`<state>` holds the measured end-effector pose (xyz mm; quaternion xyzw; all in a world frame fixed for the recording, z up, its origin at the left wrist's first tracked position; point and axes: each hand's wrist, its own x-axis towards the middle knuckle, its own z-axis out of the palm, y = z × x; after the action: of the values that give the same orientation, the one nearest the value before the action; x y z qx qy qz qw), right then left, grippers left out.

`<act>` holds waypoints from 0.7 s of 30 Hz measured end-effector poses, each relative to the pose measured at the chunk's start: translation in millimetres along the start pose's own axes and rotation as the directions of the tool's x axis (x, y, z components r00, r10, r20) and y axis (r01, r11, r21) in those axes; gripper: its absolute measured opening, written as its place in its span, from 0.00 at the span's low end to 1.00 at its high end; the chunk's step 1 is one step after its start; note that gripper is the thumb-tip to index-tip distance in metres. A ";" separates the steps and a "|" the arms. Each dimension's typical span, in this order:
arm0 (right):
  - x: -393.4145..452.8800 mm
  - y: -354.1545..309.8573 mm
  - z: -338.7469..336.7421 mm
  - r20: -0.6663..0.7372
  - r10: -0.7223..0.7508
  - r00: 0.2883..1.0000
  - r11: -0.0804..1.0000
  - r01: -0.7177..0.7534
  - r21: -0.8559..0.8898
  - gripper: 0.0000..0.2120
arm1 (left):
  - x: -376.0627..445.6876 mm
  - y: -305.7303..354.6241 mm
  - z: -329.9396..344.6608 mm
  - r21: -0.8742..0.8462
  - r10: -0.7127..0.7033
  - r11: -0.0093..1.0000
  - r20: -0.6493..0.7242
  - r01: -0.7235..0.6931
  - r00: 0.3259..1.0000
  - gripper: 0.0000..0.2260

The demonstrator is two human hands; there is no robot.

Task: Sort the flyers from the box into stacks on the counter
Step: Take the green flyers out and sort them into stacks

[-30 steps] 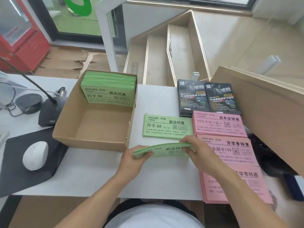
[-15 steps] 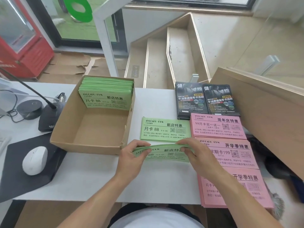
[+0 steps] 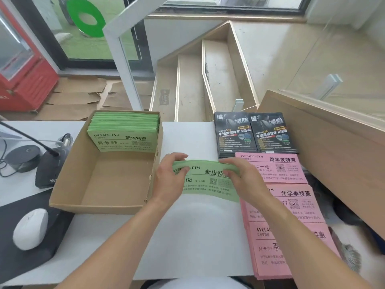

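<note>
Your left hand (image 3: pixel 168 178) and right hand (image 3: pixel 243 180) both grip one bundle of light green paper flyers (image 3: pixel 208 180), each hand curled over a far corner with fingers on the far edge and thumb on the printed face. The bundle bows upward between your hands, just right of the open brown cardboard box (image 3: pixel 100 184), over the white desk (image 3: pixel 187 236); whether its near edge touches the desk cannot be told.

Inside the box, a thick stack of matching green flyers (image 3: pixel 124 132) leans against the far wall, and the near part of the box floor is bare cardboard.

To the right of your right hand lie three stacks of pink paper flyers (image 3: pixel 291 197), running from far to near along the desk's right side; your right forearm crosses over the two nearer ones. Beyond them, at the desk's far edge, two stacks of black glossy flyers (image 3: pixel 254 134) sit side by side.

On the left, a white computer mouse (image 3: pixel 31 228) rests on a black mouse pad (image 3: pixel 25 247), with a black desk microphone (image 3: pixel 49 170) farther back.
</note>
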<state>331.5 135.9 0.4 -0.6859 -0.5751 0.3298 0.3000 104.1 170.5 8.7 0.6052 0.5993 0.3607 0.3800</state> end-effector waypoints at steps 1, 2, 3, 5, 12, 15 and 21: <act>9.7 -2.1 0.9 0.015 0.017 1.000 0.999 -0.017 -0.036 0.14 | 9.6 1.4 2.8 0.049 -0.013 0.999 -0.004 0.013 1.000 0.12; 18.7 -4.1 2.2 0.032 0.030 0.999 0.996 -0.027 -0.082 0.14 | 18.1 1.4 5.9 0.099 -0.035 0.994 -0.003 0.036 0.999 0.13; 27.0 -4.4 4.2 0.050 0.039 0.998 0.990 -0.032 -0.138 0.15 | 25.2 -1.2 9.8 0.134 -0.063 0.989 -0.001 0.063 0.998 0.14; 40.4 -3.6 9.3 0.090 0.053 0.995 0.963 -0.027 -0.266 0.16 | 36.9 -9.6 18.9 0.159 -0.105 0.982 0.007 0.102 0.994 0.16; 57.3 9.9 26.2 0.073 -0.050 0.996 0.766 0.085 -0.637 0.19 | 46.5 -22.2 37.3 0.233 -0.228 0.950 0.071 0.207 0.971 0.34; 48.0 4.2 34.7 0.085 -0.095 0.992 0.749 0.128 -0.651 0.20 | 37.0 -27.0 39.4 0.252 -0.280 0.934 0.076 0.253 0.957 0.38; 10.7 -3.9 49.5 0.288 0.054 0.956 0.698 0.170 -0.696 0.34 | 17.5 -29.2 33.1 0.148 -0.351 0.932 0.143 0.330 0.925 0.38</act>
<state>291.0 148.6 -27.5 -0.6743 -0.7164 0.1670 -0.0652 120.8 186.9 -32.6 0.5419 0.6822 0.2000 0.4484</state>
